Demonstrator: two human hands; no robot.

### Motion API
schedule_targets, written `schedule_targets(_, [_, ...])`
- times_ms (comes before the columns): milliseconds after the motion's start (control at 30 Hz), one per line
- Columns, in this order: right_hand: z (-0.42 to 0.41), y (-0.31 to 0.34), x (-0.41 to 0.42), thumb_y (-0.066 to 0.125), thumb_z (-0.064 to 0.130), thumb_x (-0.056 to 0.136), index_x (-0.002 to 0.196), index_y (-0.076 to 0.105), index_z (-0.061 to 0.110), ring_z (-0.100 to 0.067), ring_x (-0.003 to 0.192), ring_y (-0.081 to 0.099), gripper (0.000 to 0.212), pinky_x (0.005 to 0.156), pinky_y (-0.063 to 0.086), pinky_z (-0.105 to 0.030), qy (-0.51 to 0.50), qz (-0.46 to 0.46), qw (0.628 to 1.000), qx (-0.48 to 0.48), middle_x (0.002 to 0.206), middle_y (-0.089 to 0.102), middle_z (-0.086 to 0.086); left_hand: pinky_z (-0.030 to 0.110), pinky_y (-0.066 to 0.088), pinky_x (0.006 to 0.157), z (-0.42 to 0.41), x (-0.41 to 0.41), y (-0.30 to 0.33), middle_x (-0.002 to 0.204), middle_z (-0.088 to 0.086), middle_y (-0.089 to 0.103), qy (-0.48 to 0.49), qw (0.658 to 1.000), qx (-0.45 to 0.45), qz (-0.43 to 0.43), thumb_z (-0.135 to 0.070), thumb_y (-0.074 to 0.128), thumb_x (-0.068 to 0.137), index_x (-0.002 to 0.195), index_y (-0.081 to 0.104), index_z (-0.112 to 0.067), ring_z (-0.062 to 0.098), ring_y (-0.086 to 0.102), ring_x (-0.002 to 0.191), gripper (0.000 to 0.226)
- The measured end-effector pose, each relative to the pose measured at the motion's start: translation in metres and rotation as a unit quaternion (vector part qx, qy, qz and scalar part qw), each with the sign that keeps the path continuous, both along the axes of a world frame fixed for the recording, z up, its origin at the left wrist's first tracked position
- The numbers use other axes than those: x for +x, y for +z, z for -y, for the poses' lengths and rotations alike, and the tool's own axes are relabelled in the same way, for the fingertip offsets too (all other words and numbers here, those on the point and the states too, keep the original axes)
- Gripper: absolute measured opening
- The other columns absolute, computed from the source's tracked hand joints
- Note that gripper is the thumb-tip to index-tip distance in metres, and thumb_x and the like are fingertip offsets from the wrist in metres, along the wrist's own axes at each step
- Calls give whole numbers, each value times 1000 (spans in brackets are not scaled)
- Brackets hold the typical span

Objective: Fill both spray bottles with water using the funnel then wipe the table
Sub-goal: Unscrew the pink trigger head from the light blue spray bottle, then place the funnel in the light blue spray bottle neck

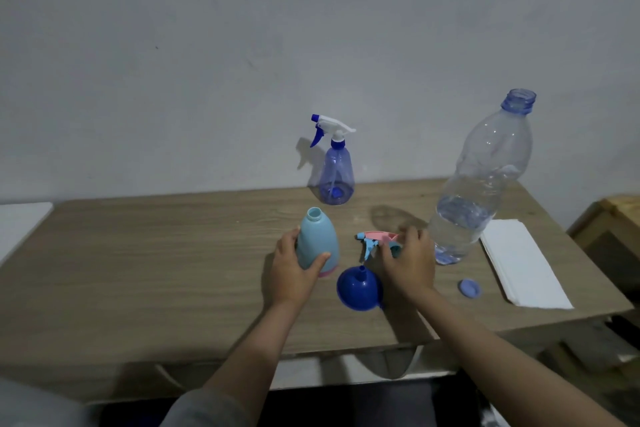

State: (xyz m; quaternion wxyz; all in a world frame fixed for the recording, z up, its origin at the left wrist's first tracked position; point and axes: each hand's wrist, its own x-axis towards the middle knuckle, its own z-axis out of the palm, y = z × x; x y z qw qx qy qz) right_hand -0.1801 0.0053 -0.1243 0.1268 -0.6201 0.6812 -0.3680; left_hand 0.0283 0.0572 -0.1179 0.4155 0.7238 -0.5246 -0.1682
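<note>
On the wooden table, near its middle, the left hand grips the light blue bottle low on its body, thumb across the near face and fingers curled round the left side. The bottle stands upright, neck open, pink band at its base. Just right of it, the right hand rests over the pink and light blue spray head, which lies on its side on the table with the nozzle pointing left; fingers are curled over its right end, apparently holding it, though the grip itself is partly hidden by the hand. The dark blue funnel lies tipped on the table between the two wrists, spout pointing far, just near of the spray head. Far from the hands, by the wall, the clear blue spray bottle stands upright with its white and blue trigger head fitted, nozzle facing left. To the right, a large clear water bottle stands uncapped, water filling roughly its lower third. Its blue cap lies on the table near of it. A folded white cloth lies at the table's right edge.
</note>
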Motion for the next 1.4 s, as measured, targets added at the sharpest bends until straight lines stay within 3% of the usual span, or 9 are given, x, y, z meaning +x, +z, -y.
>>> schedule_targets(100, [-8,27,2,73,24,80,98,61,12,-10,79,52,25,69,40,-19,167,42,984,-52,93,55,1,39,55,76,0,0,0,120,-11,56,1,1000,-6,-1,-58,74,64,120,39,-37,14,58,102,69])
schedule_targets(200, [-12,46,6,80,39,70,115,59,20,-5,92,54,53,82,47,-25,338,-31,935,103,111,59,3,37,53,78,0,-1,0,121,-10,55,0,1000,-13,-1,-54,76,65,120,40,-35,14,58,103,69])
schedule_targets(367, [-13,46,21,84,43,58,134,41,31,-20,116,47,88,90,47,-36,378,-278,857,213,127,49,2,32,52,75,-2,-1,2,123,-8,54,-7,1000,-11,-1,-52,75,67,123,42,-30,12,57,104,69])
schedule_targets(533, [-12,39,25,84,37,60,131,47,30,-22,116,51,81,88,49,-36,376,-309,847,214,125,54,1,24,44,70,-3,-2,7,124,-6,53,-12,1000,-6,-4,-48,77,69,126,43,-26,12,55,105,70])
schedule_targets(667, [-12,47,14,83,40,61,134,45,29,-17,118,51,83,92,45,-32,362,-226,886,182,131,55,3,22,41,71,-4,-4,10,125,-5,53,-14,1000,-6,-3,-46,77,70,127,43,-24,13,56,106,69])
schedule_targets(800, [-14,55,0,73,59,65,135,40,46,-7,109,53,79,93,49,-28,361,-53,924,111,128,55,5,19,38,76,-5,-5,10,123,0,56,-9,1000,-20,-14,-38,79,71,124,48,-19,16,57,106,65])
schedule_targets(933, [-19,74,4,72,53,72,129,48,46,-6,104,59,62,84,48,-14,358,76,930,32,118,58,5,16,36,74,-6,-6,11,121,1,56,-9,1000,-23,-13,-30,79,71,122,49,-17,17,57,106,61])
schedule_targets(1133, [-17,98,24,83,26,70,103,46,33,-15,89,66,50,76,55,-28,288,263,921,3,104,62,-1,15,34,70,-8,-7,16,118,0,57,-10,1000,-15,-25,-32,80,70,120,50,-19,13,55,101,61])
schedule_targets(1400, [0,116,58,83,21,70,102,45,15,-11,74,58,50,69,52,-20,226,334,915,-21,93,58,-4,22,37,70,-7,-7,16,118,-1,58,-4,1000,1,-20,-28,79,70,117,48,-20,18,56,105,57])
